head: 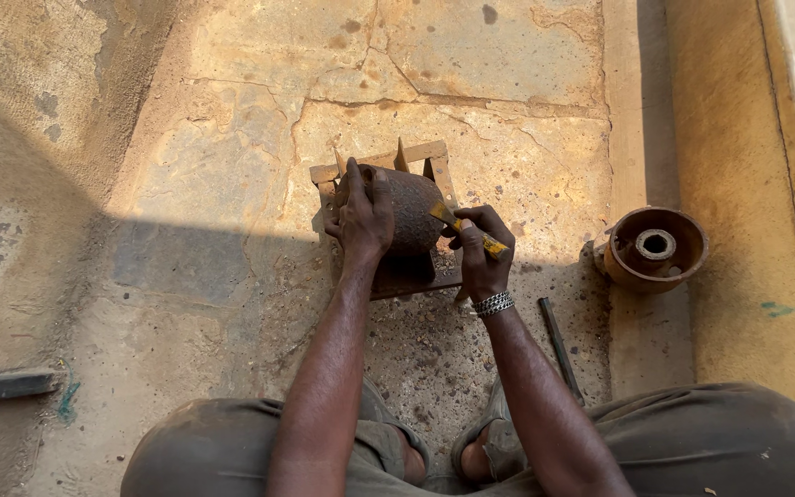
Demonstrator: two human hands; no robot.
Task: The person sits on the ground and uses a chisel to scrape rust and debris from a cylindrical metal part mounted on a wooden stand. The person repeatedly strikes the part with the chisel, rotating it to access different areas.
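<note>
A cracked, sunlit stone floor [471,55] strewn with grit fills the view, with a shadowed band across its lower half. At the centre a rounded, rust-brown lump [413,210] sits on a small wooden stand [416,152] whose upright spikes ring it at 12 o'clock, apparently to stop it rolling. The person's left hand [362,213] is clamped over the lump's left side, fingers curled down on it, likely bracing it against the stand. The right hand [478,250], at about 4 o'clock from the lump, is closed around a yellow-handled tool [467,230] whose tip meets the lump's right flank. A beaded bracelet [493,303] circles that wrist. Well apart at 3 o'clock lies a round rusty metal hub [655,247]. A dark metal rod [558,345] rests on the floor near the right forearm. The person's knees frame the bottom edge.
</note>
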